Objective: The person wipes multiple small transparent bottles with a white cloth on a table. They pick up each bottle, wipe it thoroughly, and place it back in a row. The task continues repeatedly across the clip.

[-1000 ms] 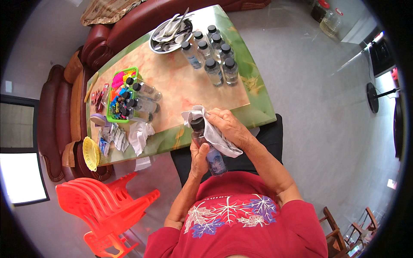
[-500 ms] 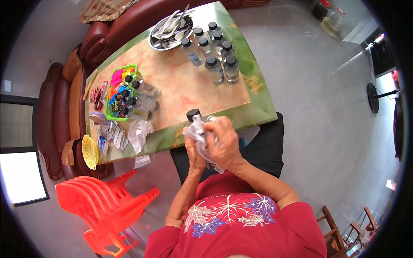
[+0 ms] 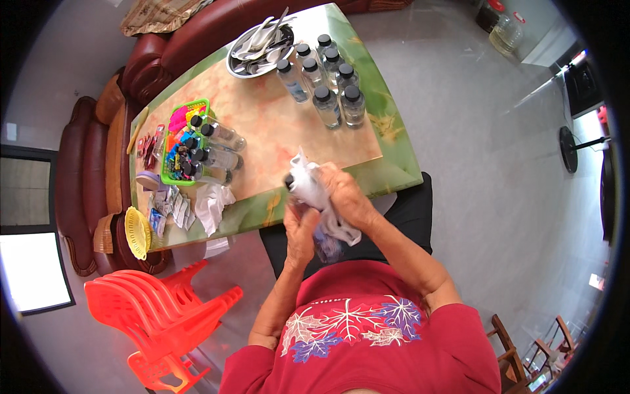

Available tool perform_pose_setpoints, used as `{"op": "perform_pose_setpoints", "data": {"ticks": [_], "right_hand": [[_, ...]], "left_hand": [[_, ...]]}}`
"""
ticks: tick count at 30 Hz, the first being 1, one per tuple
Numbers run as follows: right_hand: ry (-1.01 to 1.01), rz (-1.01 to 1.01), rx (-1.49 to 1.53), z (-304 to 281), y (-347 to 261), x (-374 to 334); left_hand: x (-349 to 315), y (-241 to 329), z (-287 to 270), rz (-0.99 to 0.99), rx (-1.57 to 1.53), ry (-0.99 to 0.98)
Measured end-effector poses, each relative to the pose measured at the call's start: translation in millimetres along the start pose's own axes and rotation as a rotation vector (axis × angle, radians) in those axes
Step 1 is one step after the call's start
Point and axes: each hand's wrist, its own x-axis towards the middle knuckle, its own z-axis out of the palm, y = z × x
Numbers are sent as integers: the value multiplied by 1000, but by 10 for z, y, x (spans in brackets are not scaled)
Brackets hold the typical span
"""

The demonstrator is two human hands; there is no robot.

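Note:
In front of my body, my left hand (image 3: 300, 235) is closed round a clear bottle (image 3: 328, 248) with a black cap. The bottle is tilted, and motion smears part of it. My right hand (image 3: 346, 197) grips a white cloth (image 3: 310, 185) and presses it against the upper part of the bottle, by the cap. A tail of the cloth hangs down beside the bottle. Both hands are just over the near edge of the green-bordered table (image 3: 249, 220).
Several clear black-capped bottles (image 3: 328, 105) stand at the table's right; others (image 3: 220, 157) lean by a green basket (image 3: 205, 108). A bowl of spoons (image 3: 231, 62) is at the back. White tissue (image 3: 213, 205) and a yellow basket (image 3: 136, 231) sit front left, above red plastic chairs (image 3: 151, 302).
My right hand and the cloth have moved up to the bottle's neck, partly covering the cap. The bottle has tilted, its cap shifting slightly left and its base showing lower down.

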Motion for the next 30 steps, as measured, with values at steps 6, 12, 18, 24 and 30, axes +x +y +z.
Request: {"op": "perform_pose_setpoints", "data": {"ticks": [6,12,18,24,30], "right_hand": [[-66,-95,-398,124,20,-299],[-60,86,-182,38,247,-579],[158,-197,-850,-353,241,-599],[225,-486,-1125,-517,-512,-366],[156,-153,-218,-620,-404,-373]], "left_hand": [[164,71,-118,147,30,200],[266,125,-192,30,-283,213],[278,276,-276,-92,-309,151],[240,216,-286,-130,-271,186],[238,245,-256,-133,-235,209]]}}
